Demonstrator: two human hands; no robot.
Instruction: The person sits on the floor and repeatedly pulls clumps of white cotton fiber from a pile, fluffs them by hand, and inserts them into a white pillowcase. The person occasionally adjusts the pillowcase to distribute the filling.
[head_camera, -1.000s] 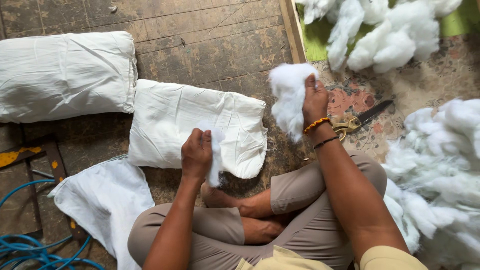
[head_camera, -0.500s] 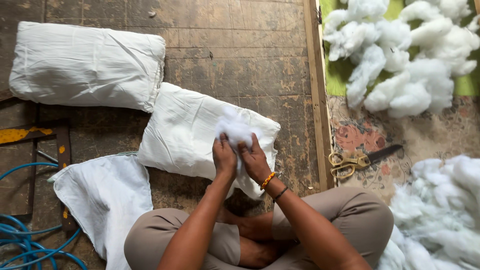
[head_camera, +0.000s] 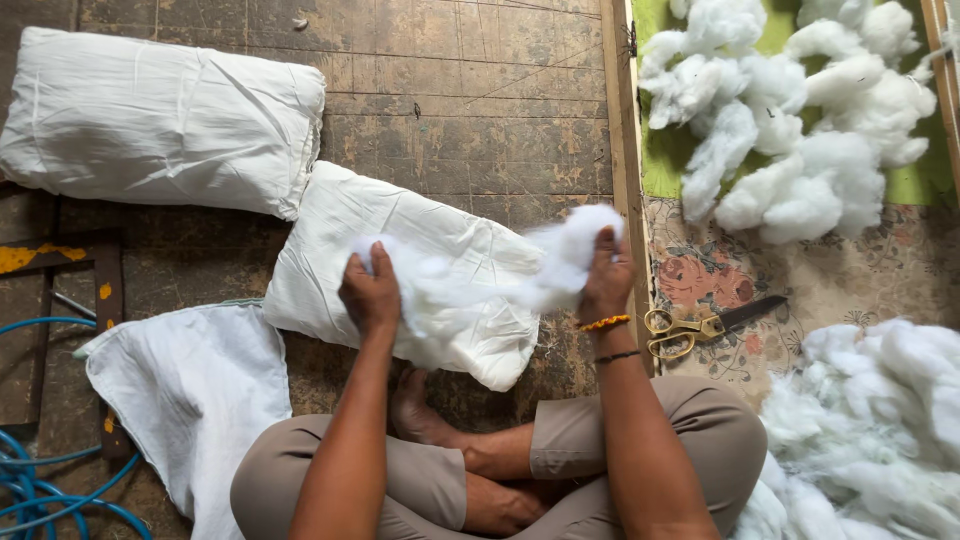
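I sit cross-legged on a wooden floor. My left hand and my right hand each grip one end of a clump of white fibre stuffing, which is stretched thin between them. Beneath the clump lies a stuffed white pillow, angled toward my knees. My right wrist carries an orange bracelet and a dark band.
A second filled white pillow lies at the far left. A flat empty white cover is by my left knee, blue hose beside it. Gold-handled scissors rest on a floral mat, with stuffing heaps at the top right and lower right.
One second ago my right hand held the clump out to the right. It then met my left hand over the pillow. Now both hands have drawn apart, stretching the stuffing.
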